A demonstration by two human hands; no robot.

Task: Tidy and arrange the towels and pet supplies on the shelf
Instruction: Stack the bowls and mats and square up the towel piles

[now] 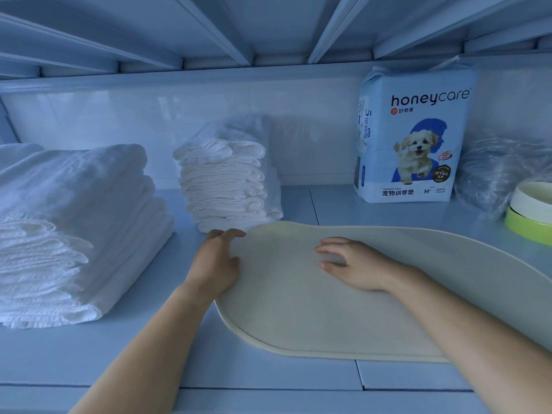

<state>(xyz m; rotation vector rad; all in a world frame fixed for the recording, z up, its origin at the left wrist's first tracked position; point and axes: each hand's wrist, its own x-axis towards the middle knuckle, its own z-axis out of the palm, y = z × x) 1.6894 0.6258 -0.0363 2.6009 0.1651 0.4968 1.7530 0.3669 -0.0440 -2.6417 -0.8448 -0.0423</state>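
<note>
Pressure should stay even on the pale beige oval rubber mat (pixel 298 312) lying flat at the blue shelf's (pixel 119 354) front: right hand (pixel 355 264) spread flat on top, left hand (pixel 219 259) curled over its left rim. Any shift looks best kept low, clear of the small folded white towel stack (pixel 224 189) just behind.

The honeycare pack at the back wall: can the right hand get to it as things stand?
Probably yes. The right hand rests on the mat, holding nothing, and only bare shelf lies between the mat and the honeycare pack.
</note>
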